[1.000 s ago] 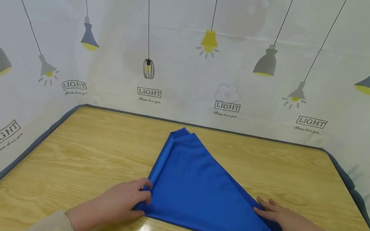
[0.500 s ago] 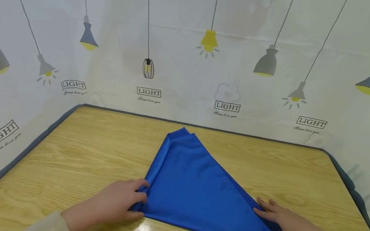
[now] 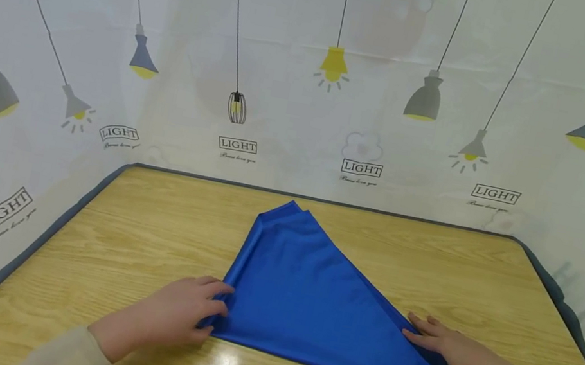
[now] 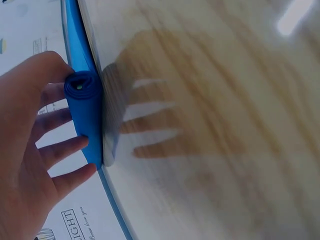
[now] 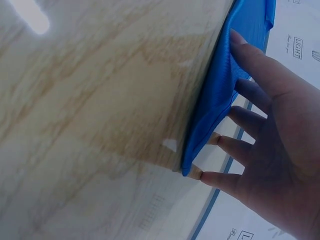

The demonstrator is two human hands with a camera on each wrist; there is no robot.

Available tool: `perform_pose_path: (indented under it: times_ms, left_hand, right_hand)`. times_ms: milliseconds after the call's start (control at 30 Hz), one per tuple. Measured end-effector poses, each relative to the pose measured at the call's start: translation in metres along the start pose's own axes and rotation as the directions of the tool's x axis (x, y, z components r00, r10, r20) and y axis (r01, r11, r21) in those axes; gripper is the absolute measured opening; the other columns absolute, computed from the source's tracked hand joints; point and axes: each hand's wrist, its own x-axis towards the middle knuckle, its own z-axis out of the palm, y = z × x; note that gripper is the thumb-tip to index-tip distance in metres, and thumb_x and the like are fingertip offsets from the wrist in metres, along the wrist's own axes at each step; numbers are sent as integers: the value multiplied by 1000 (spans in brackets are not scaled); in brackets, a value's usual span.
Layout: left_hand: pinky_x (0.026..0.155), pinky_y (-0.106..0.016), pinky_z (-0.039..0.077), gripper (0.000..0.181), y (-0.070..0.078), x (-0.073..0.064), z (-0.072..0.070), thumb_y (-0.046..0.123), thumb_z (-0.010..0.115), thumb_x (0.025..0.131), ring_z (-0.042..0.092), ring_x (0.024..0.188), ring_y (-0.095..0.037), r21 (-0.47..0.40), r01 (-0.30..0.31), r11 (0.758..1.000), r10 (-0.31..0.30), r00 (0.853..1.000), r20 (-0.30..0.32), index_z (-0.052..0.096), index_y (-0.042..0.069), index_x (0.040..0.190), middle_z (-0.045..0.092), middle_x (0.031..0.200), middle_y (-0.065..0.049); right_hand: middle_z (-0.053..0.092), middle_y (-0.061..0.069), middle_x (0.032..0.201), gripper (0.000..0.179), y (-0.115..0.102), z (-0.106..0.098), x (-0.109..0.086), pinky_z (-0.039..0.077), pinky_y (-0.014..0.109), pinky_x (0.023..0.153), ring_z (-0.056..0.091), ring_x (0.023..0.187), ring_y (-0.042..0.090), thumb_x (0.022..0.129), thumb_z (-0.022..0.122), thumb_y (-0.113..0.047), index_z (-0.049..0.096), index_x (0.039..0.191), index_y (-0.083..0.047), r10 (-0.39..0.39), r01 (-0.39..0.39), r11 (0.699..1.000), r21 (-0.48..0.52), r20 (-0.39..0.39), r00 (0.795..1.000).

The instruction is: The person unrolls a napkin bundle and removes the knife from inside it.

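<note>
A smooth blue cloth (image 3: 312,303) lies on the table, folded to a slanting shape with a pointed far end. Its left side is rolled up, and the left wrist view shows the spiral end of the roll (image 4: 82,87). My left hand (image 3: 182,310) holds the near end of this roll, thumb at the spiral and fingers bent over it. At the cloth's right corner my right hand (image 3: 466,363) rests with fingers spread. Its thumb (image 5: 240,45) presses on the cloth, and the other fingertips touch along the slanting edge, where layers gape slightly.
The wood-grain table (image 3: 157,217) has a dark border (image 3: 324,200) along its back and sides. Behind and beside it hangs a pale sheet (image 3: 287,77) printed with lamps and the word LIGHT. Glare shows on the table's near part.
My left hand has moved a little left with the rolled edge, and more flat cloth shows beside the roll. My right hand has stayed at the right corner.
</note>
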Motion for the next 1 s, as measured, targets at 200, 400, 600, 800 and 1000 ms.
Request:
perform_pose_path:
  times_ms: [200,400,600,800,1000]
  left_hand:
    - [97,-43,45,21,-8,-3,0,24,64,90,52,122,-26,-71,7,997,-4,999,44,69,18,109,54,134,-7]
    - [99,-45,44,25,-20,-1,3,27,64,90,51,125,-29,-54,-2,999,5,998,56,68,17,112,53,136,-9]
    - [103,-50,38,36,-34,10,7,40,66,91,42,132,-37,-13,-23,1000,24,996,81,65,18,120,52,139,-9]
    - [105,-56,33,40,-44,24,8,43,67,89,33,138,-36,-31,-28,999,31,993,114,64,18,121,54,137,-6]
    - [104,-56,34,28,-48,35,6,40,71,85,41,132,-37,-44,-75,996,79,993,84,63,18,102,56,122,-6]
  right_hand:
    - [24,23,155,89,-1,0,-1,34,68,94,15,138,54,74,80,-49,47,144,-5,0,0,1000,5,2,1000]
    - [24,23,155,88,-2,-1,-1,32,69,94,16,138,54,74,79,-49,47,144,-5,-1,1,1000,-1,2,1000]
    - [24,24,155,88,1,0,-1,32,70,94,16,137,55,74,78,-50,48,144,-6,-12,12,1000,-14,-2,1000]
    - [25,23,155,88,4,2,-1,32,70,94,17,137,55,74,78,-51,48,144,-7,-23,22,999,-25,-8,1000]
    - [25,22,155,88,4,1,-1,32,69,95,17,138,54,75,77,-53,47,145,-8,-20,20,1000,-20,-8,1000]
